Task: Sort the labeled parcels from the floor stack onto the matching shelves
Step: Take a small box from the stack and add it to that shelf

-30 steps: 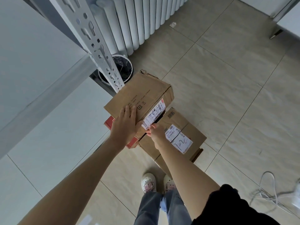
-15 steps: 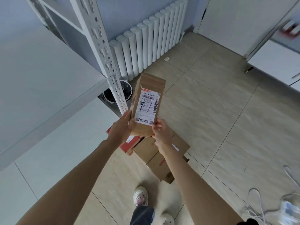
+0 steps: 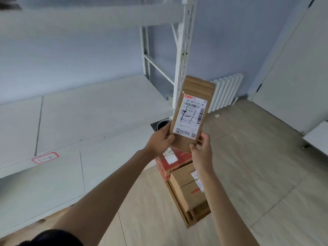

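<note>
Cardboard parcel (image 3: 192, 114) upright, fingers of left hand (image 3: 160, 139) and right hand (image 3: 201, 150) curled round its lower edges

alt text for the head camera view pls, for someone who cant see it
Two bare hands, left hand and right hand, hold a tall brown parcel upright with its white shipping label facing the camera. Below it, more parcels sit stacked on the tiled floor, beside a white shelf carrying a red-bordered tag.
</note>
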